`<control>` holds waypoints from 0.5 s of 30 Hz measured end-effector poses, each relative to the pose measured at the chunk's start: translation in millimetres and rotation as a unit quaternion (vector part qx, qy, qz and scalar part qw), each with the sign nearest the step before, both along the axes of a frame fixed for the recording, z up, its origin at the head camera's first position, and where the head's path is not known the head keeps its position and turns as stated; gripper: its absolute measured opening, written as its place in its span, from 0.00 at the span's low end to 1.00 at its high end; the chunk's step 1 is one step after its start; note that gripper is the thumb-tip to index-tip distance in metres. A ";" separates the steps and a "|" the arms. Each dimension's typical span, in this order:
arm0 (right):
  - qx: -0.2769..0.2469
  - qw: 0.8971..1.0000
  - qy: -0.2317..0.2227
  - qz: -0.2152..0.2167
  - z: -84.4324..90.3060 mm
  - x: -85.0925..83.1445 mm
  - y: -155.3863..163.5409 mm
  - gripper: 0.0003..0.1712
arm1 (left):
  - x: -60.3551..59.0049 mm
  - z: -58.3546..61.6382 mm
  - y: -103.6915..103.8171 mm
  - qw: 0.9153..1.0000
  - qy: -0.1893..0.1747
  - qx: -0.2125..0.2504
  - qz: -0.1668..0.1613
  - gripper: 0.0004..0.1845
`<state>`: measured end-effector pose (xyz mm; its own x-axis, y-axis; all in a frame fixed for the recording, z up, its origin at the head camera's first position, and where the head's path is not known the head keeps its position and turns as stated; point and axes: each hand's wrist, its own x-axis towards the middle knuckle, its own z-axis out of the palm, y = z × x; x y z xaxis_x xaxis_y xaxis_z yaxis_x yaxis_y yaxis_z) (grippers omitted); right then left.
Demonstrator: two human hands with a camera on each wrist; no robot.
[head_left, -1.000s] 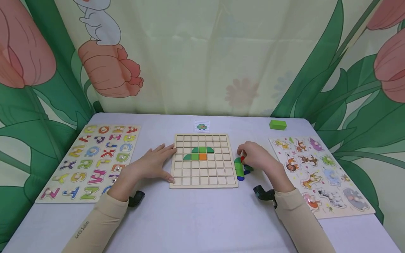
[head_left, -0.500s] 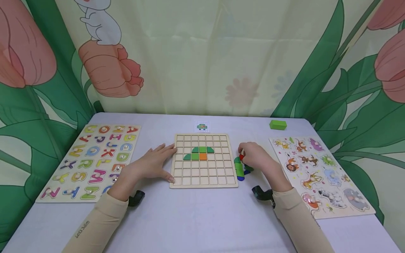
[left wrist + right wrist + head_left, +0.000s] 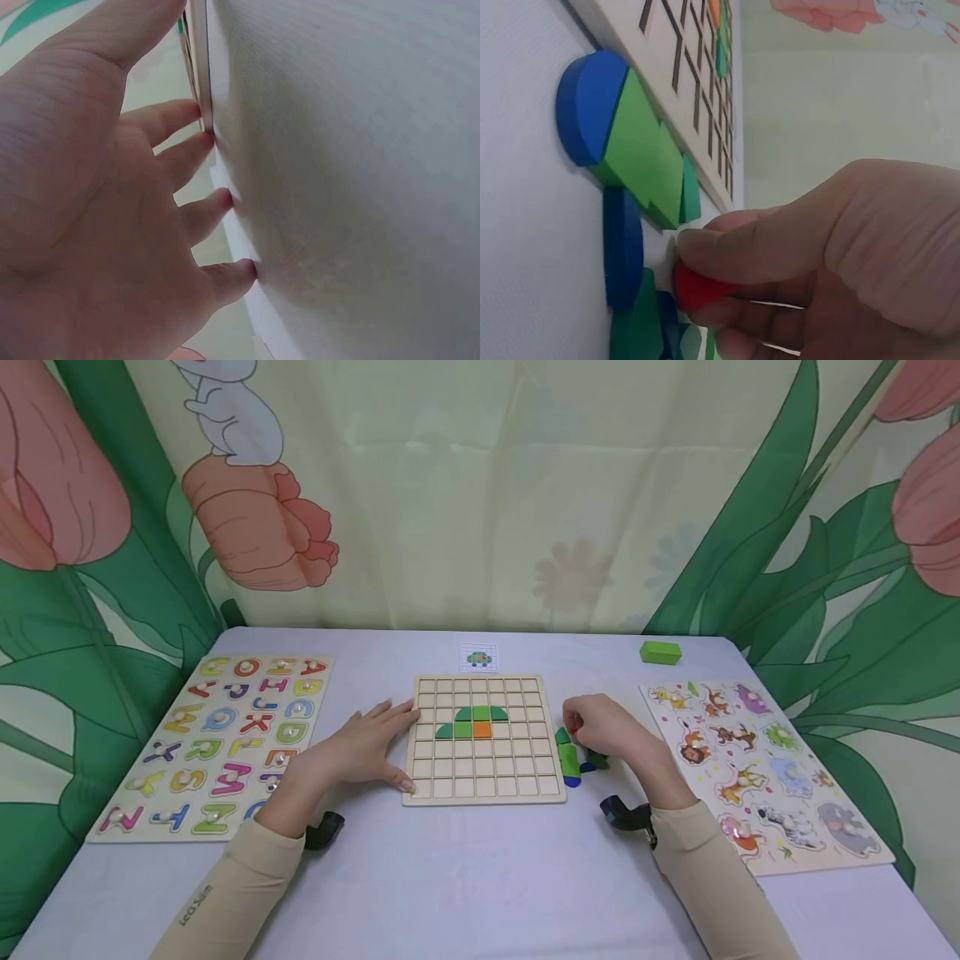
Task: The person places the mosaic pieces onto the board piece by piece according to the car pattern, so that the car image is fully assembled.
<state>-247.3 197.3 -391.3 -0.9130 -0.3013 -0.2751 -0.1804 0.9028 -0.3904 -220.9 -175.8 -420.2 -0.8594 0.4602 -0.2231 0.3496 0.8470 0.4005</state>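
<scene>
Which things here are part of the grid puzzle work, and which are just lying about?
In use: grid board, steadied by left hand; red piece pinched by right hand; loose green and blue pieces; pattern card.

Lying about: alphabet puzzle, animal puzzle, green block.

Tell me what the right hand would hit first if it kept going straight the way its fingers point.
Most likely the grid board. The right hand, pinching a red piece, points its fingers toward the board's right edge across a narrow strip of bare table. The loose green and blue pieces lie slightly nearer the person, though depth is uncertain.
</scene>
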 end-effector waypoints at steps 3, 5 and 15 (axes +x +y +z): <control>0.003 1.000 -0.001 0.001 1.9 0.2 2.0 0.11 | -0.5 0.9 0.2 1.000 0.003 0.000 -0.002 0.65; 0.003 1.000 0.005 -0.001 3.3 0.5 2.5 0.12 | -0.9 1.6 0.3 1.000 0.005 0.000 -0.004 0.65; -0.012 1.000 0.025 -0.008 6.8 1.3 -4.8 0.09 | 0.2 1.6 -0.4 1.000 -0.002 0.001 0.003 0.65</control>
<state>-245.9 192.5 -384.5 -0.9300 -0.2933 -0.2216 -0.1868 0.8962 -0.4023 -220.7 -176.2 -418.7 -0.8613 0.4558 -0.2245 0.3433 0.8478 0.4042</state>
